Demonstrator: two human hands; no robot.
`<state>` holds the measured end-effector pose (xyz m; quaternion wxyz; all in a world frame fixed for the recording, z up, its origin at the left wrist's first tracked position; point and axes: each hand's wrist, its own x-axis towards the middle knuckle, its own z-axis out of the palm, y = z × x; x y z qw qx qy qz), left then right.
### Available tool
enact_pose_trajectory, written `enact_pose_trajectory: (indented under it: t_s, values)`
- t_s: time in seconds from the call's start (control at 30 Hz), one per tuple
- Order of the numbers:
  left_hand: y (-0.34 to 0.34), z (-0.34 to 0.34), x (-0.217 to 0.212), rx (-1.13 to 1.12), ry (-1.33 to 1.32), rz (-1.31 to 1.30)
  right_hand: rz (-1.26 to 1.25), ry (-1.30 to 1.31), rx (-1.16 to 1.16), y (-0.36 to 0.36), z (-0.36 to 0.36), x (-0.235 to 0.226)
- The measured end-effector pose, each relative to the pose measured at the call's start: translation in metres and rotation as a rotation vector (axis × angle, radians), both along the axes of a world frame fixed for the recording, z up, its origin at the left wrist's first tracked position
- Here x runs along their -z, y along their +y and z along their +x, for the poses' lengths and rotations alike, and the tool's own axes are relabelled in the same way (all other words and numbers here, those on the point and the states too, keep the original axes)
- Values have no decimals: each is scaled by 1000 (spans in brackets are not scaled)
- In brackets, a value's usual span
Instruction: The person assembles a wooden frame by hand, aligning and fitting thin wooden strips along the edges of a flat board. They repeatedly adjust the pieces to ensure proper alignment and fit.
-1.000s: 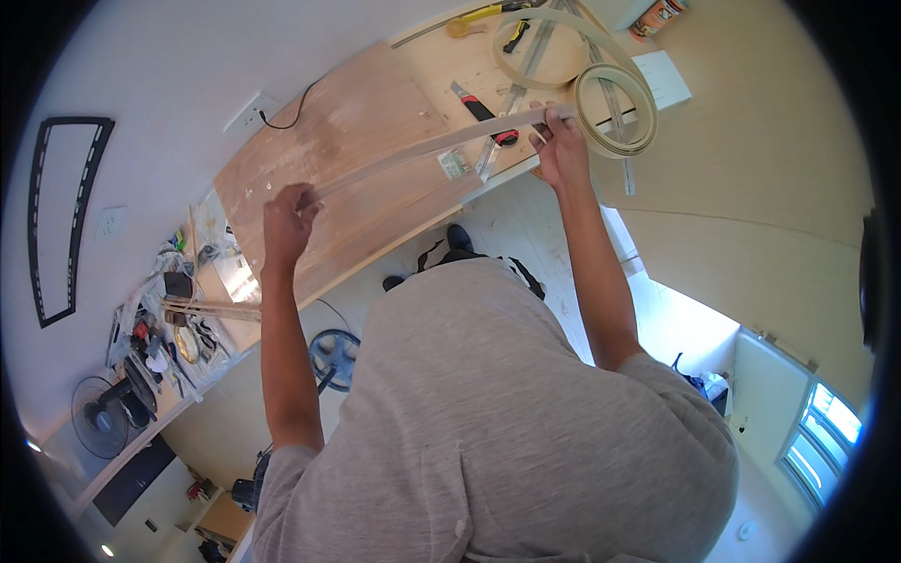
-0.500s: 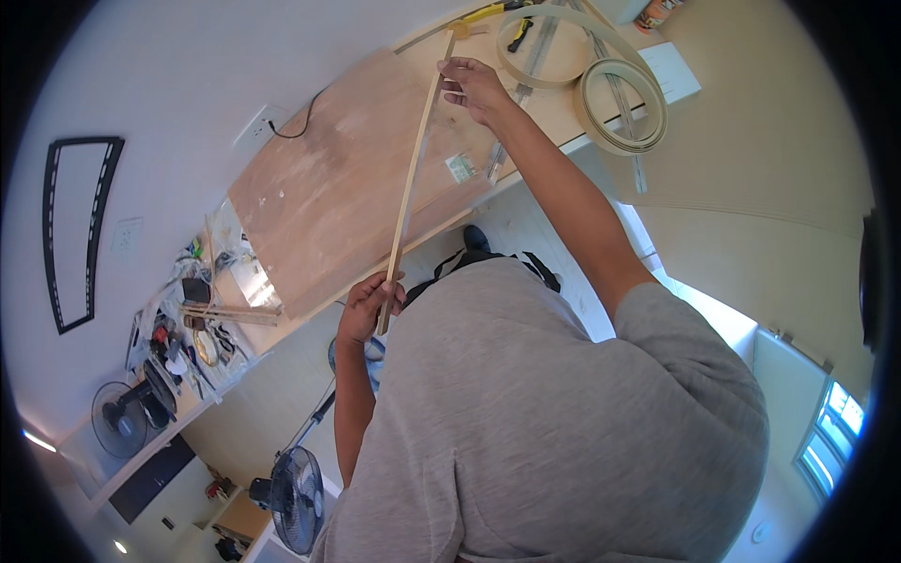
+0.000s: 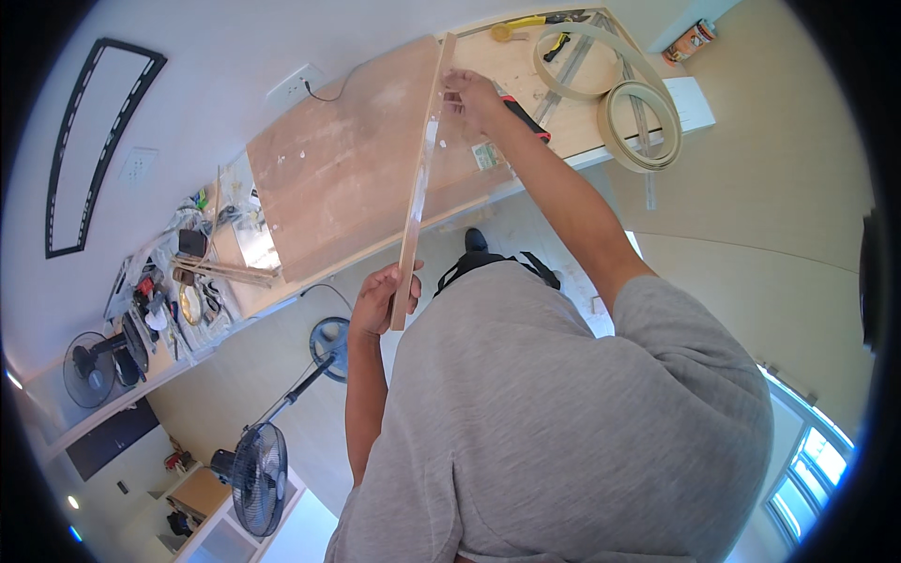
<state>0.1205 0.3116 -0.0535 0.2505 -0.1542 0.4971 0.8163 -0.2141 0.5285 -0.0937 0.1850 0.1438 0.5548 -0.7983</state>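
Note:
A long thin wooden strip slants across in front of me, its broad face showing with a glossy pale patch midway. Near its lower end, close to my body, my left hand is closed round it. Toward the upper end, my right hand pinches the strip's edge between thumb and fingers. Beneath the strip's upper part lies a large reddish-brown wood board on the workbench. Beside my right forearm rests a tool with a red and black handle, partly hidden by the arm.
Coiled pale edging strip, a yellow-handled tool, a white box and a tube occupy the bench's right end. Clutter covers the left end. A pedestal fan stands on the floor at lower left.
The strip has been turned so that its broad face shows instead of its narrow edge. Both hands still hold it. The view has shifted, and the red and black handle has come into sight.

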Motion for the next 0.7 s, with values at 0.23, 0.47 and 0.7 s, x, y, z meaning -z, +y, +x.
enact_pose_trajectory:
  t_s: [0.23,0.47,0.7]
  values:
    - [33,19,19,-128,217,-359,-74,8,-298,5,104,-3]
    - [88,34,27,-135,423,-841,-135,-11,-347,23,171,-3]
    - [128,42,17,-10,340,-468,-22,2,-350,50,177,-11]
